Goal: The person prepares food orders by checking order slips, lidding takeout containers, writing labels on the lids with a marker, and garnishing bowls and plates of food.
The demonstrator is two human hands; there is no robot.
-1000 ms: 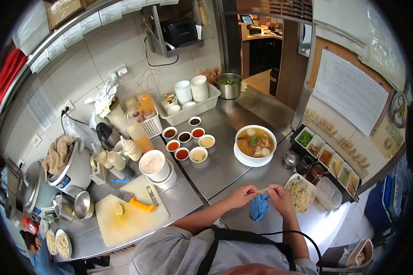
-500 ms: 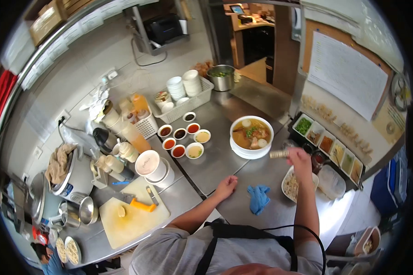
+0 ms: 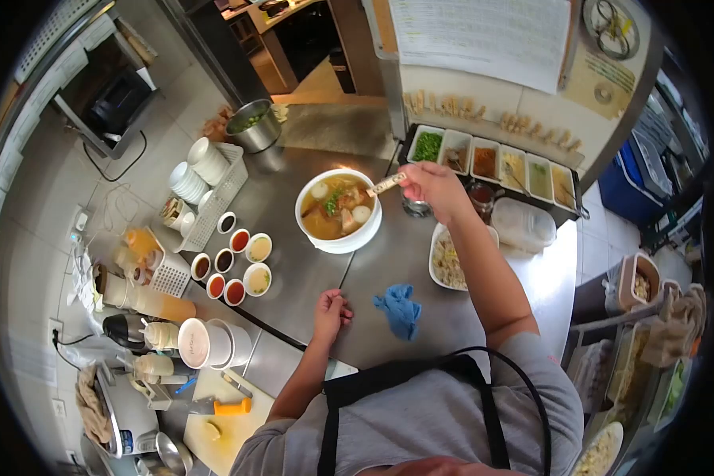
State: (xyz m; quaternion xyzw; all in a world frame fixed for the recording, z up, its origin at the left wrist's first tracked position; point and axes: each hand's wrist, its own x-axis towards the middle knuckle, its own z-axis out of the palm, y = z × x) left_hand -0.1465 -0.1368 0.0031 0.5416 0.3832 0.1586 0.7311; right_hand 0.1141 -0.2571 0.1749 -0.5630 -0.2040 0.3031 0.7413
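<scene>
Now, line by line:
Right hand: right hand [image 3: 435,189] has travelled from near the body out toward 12 o'clock, pinching a thin pale stick [image 3: 386,185] whose tip sits over the soup bowl [image 3: 339,213].
Left hand: left hand [image 3: 331,312] has let go, resting loosely curled on the tabletop [image 3: 293,262].
Blue cloth: blue cloth [image 3: 399,309] lies at 3 o'clock of it.
Meaning: garnishing seems underway.
</scene>
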